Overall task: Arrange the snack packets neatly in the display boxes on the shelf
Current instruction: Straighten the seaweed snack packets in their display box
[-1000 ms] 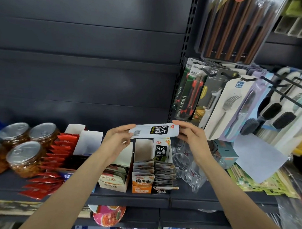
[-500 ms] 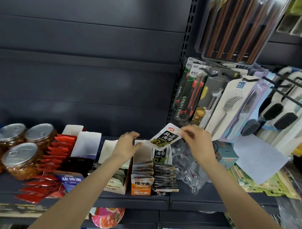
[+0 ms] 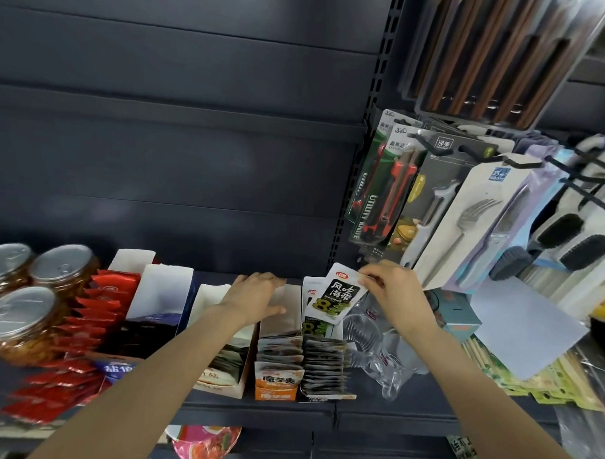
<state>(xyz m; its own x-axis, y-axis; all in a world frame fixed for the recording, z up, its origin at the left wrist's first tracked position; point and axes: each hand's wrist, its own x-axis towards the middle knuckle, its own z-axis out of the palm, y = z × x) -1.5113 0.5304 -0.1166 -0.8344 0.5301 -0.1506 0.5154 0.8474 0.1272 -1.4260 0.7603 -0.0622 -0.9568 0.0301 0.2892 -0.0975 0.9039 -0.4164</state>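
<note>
Head view showed the right hand pinching the top right corner of a white and black seaweed snack packet with green print at its foot. The packet stood nearly upright, long axis vertical but leaning right at the top, printed face toward the camera, its lower edge just above the rear of the rightmost cardboard display box, where a row of like packets stood packed front to back. The left hand lay with fingers straight and together on the tall back flap of the neighbouring orange-fronted display box. Crinkled clear plastic packaging crowded the right side of the rightmost box on the dark metal shelf.
</note>
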